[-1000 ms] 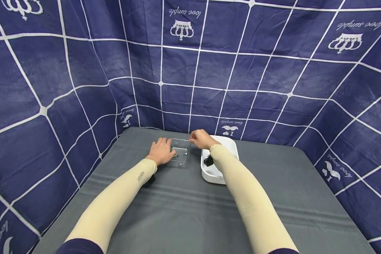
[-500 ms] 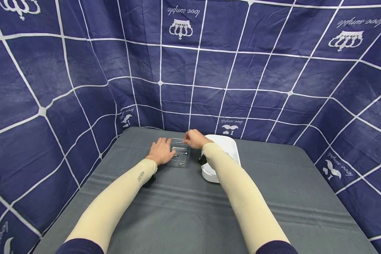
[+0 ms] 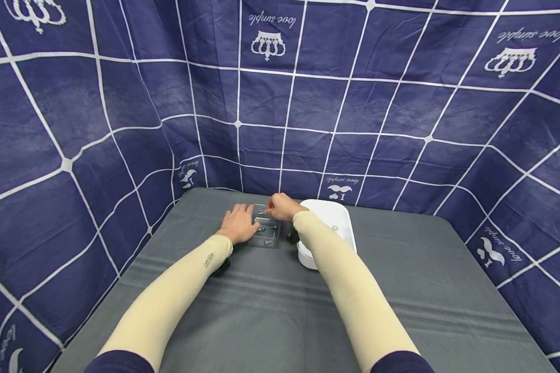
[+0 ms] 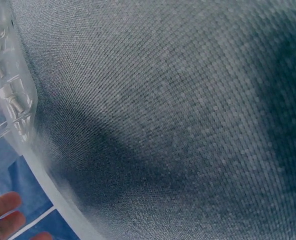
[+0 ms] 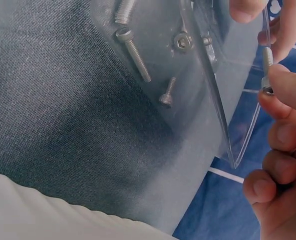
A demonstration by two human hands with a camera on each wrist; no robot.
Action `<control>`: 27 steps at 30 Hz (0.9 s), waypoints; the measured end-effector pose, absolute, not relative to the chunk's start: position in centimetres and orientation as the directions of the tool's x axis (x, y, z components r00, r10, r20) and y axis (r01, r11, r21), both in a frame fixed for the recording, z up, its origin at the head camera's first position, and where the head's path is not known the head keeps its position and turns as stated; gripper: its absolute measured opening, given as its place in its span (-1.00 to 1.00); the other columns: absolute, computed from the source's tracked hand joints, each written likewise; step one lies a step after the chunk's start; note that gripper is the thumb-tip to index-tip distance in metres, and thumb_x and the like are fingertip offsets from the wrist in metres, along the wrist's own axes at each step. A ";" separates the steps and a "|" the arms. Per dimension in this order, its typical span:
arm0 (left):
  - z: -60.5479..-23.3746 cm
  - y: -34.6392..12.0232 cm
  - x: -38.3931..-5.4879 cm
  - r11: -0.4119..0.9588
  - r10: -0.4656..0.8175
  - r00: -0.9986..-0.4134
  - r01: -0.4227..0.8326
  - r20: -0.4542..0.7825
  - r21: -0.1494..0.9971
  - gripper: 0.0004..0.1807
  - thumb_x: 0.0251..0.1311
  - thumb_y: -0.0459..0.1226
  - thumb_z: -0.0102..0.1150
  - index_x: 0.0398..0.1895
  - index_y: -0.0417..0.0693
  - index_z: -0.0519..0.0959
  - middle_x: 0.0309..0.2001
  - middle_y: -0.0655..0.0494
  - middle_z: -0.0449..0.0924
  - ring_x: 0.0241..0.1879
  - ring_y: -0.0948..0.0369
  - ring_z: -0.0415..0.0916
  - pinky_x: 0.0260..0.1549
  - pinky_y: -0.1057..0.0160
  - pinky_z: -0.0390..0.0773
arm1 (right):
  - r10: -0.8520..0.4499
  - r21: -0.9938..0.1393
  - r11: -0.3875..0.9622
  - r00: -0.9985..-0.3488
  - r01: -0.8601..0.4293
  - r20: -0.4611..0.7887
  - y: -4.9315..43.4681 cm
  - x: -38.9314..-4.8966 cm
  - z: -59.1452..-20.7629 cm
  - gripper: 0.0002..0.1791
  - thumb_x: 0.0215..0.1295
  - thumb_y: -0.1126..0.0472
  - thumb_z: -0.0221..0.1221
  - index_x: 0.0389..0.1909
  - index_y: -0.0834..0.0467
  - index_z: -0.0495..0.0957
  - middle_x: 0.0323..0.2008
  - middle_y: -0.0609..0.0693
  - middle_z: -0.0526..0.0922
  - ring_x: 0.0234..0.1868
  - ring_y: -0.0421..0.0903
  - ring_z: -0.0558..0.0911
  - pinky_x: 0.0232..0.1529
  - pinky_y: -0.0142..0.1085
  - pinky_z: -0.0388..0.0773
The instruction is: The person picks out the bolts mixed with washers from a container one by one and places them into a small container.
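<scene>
A clear plastic box (image 3: 264, 243) with compartments stands on the grey cloth, holding several metal bolts (image 5: 137, 59) of different sizes. My left hand (image 3: 239, 225) rests at the box's left side, its fingers spread and fairly straight, with the thumb over the box. From the right, my right hand (image 3: 282, 206) reaches over the far compartment. In the right wrist view its thumb and index finger pinch a small bolt (image 5: 268, 60) by the head, close to the box wall. The left wrist view catches only the box's edge and some fingertips.
Just right of the box stands a white tray (image 3: 347, 223), partly hidden by the right forearm, with a small pale ring (image 3: 334, 228) inside. Behind the table (image 3: 261, 311) hangs a blue curtain (image 3: 308, 109) with white lines.
My right hand has moved left from over the white tray's edge to the clear box's far compartment, carrying the bolt. The left hand has stayed in place.
</scene>
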State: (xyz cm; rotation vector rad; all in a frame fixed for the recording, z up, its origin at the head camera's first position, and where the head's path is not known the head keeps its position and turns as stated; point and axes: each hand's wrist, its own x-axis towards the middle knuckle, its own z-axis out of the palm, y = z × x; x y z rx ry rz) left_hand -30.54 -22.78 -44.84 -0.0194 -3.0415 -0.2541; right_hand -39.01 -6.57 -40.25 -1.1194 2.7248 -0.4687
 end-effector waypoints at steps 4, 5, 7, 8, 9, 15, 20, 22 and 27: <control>-44.8 -22.6 -30.5 0.985 0.005 -0.996 0.020 0.092 0.169 -0.25 0.38 0.02 0.02 0.50 -0.22 0.22 0.40 -0.24 0.31 0.46 -0.13 0.16 0.36 -0.29 0.20 | -0.709 -0.319 0.674 -0.705 -0.666 -0.026 -6.6 -39.2 -40.6 -0.73 0.41 0.09 0.23 -0.26 0.22 0.75 -0.48 -0.07 0.65 -0.50 -0.22 0.47 -0.39 -0.37 0.42; -44.8 -22.6 -30.5 0.985 0.004 -0.996 0.020 0.092 0.170 -0.25 0.37 0.02 0.02 0.50 -0.22 0.22 0.40 -0.24 0.31 0.46 -0.13 0.17 0.36 -0.29 0.21 | -0.710 -0.310 0.674 -0.704 -0.670 -0.024 -6.5 -39.3 -40.8 -0.73 0.41 0.08 0.23 -0.27 0.21 0.75 -0.52 -0.12 0.60 -0.50 -0.22 0.46 -0.40 -0.37 0.41; -45.0 -22.6 -30.6 0.987 0.005 -0.996 0.020 0.090 0.162 -0.25 0.37 0.02 0.02 0.50 -0.23 0.22 0.40 -0.24 0.31 0.46 -0.13 0.17 0.36 -0.28 0.21 | -0.710 -0.297 0.676 -0.704 -0.674 -0.020 -6.4 -39.3 -41.0 -0.73 0.42 0.07 0.22 -0.28 0.19 0.74 -0.56 -0.17 0.54 -0.51 -0.24 0.45 -0.41 -0.39 0.41; -45.0 -22.5 -30.6 0.987 0.005 -0.996 0.019 0.088 0.160 -0.24 0.37 0.02 0.01 0.50 -0.23 0.22 0.41 -0.24 0.30 0.46 -0.13 0.17 0.36 -0.28 0.21 | -0.709 -0.298 0.677 -0.705 -0.673 -0.019 -6.3 -39.4 -41.1 -0.72 0.42 0.06 0.22 -0.29 0.19 0.74 -0.57 -0.18 0.52 -0.52 -0.23 0.44 -0.41 -0.38 0.40; -45.0 -22.5 -30.6 0.987 0.007 -0.996 0.021 0.087 0.159 -0.24 0.37 0.02 0.01 0.51 -0.23 0.21 0.41 -0.25 0.30 0.47 -0.14 0.16 0.35 -0.28 0.22 | -0.707 -0.297 0.679 -0.707 -0.671 -0.018 -6.1 -39.3 -41.1 -0.72 0.42 0.05 0.22 -0.29 0.19 0.74 -0.57 -0.18 0.53 -0.53 -0.23 0.44 -0.42 -0.38 0.41; -44.9 -22.4 -30.6 0.988 0.026 -0.996 0.040 0.088 0.151 -0.24 0.37 0.03 0.00 0.50 -0.23 0.22 0.40 -0.25 0.30 0.46 -0.14 0.17 0.35 -0.28 0.22 | -0.695 -0.310 0.676 -0.718 -0.668 0.032 -5.0 -38.9 -40.9 -0.76 0.39 0.07 0.25 -0.26 0.16 0.76 -0.50 -0.12 0.66 -0.48 -0.20 0.51 -0.36 -0.34 0.46; -44.3 -23.1 -30.7 0.993 0.043 -0.995 0.053 0.094 0.104 -0.24 0.34 0.06 0.05 0.46 -0.24 0.29 0.35 -0.24 0.36 0.42 -0.14 0.22 0.30 -0.29 0.27 | -0.702 -0.285 0.667 -0.709 -0.688 0.070 -4.3 -38.8 -40.5 -0.79 0.37 0.06 0.26 -0.29 0.09 0.76 -0.42 -0.12 0.71 -0.42 -0.19 0.56 -0.28 -0.31 0.52; -44.0 -23.3 -30.8 0.994 0.053 -0.994 0.061 0.093 0.088 -0.24 0.33 0.07 0.07 0.45 -0.23 0.30 0.34 -0.24 0.37 0.40 -0.14 0.23 0.29 -0.28 0.28 | -0.706 -0.280 0.659 -0.702 -0.698 0.088 -4.0 -38.7 -40.2 -0.80 0.37 0.06 0.26 -0.32 0.09 0.75 -0.44 -0.13 0.71 -0.43 -0.20 0.55 -0.29 -0.31 0.52; -43.4 -23.4 -30.8 0.993 0.076 -0.992 0.084 0.098 0.083 -0.24 0.33 0.08 0.09 0.46 -0.19 0.32 0.36 -0.23 0.35 0.42 -0.14 0.21 0.30 -0.29 0.26 | -0.729 -0.281 0.626 -0.674 -0.727 0.122 -2.6 -38.4 -39.3 -0.77 0.39 0.06 0.24 -0.32 0.12 0.74 -0.49 -0.11 0.67 -0.48 -0.22 0.52 -0.33 -0.33 0.49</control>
